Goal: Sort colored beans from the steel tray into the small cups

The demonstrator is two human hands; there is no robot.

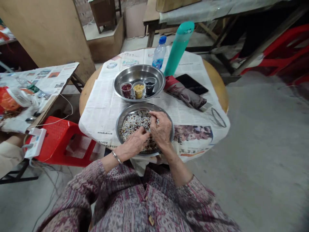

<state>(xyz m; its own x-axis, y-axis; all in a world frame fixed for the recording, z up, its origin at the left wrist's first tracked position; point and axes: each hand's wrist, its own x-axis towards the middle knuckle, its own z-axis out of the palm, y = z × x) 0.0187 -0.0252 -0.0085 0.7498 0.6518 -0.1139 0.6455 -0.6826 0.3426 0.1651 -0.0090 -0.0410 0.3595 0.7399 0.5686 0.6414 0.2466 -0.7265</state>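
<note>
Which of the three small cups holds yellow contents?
The middle cup in the far steel bowl; the cup to its left holds dark red, the one to its right black.

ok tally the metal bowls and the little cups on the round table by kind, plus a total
Near metal bowl and far metal bowl: 2
Cup of dark red bits, cup of yellow bits and cup of black bits: 3
Total: 5

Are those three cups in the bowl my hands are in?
No, the cups stand in the far bowl, not the near bowl of mixed grains.
</note>
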